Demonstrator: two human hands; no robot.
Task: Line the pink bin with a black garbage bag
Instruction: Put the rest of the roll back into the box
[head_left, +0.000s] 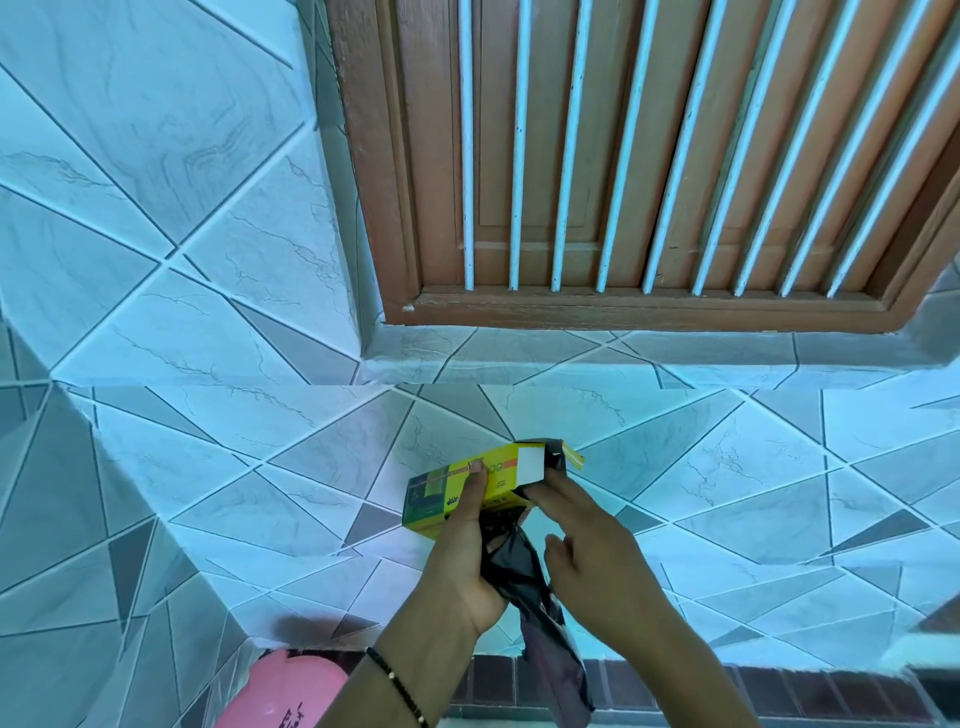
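Note:
My left hand (467, 540) grips a yellow box (447, 493) of garbage bags, held up in front of the tiled wall. A black garbage bag (524, 582) hangs down between my hands, and more black plastic shows at the box's open right end. My right hand (587, 551) has its fingertips at that open end, under the white flap; I cannot tell exactly what they pinch. The pink bin (280, 691) shows only partly at the bottom left, below my left forearm, with clear plastic beside it.
A grey and white tiled wall (208, 312) fills the view. A brown wooden window frame (623, 306) with white bars sits above a tiled ledge. Dark brick-coloured tiles (675, 686) run along the bottom edge.

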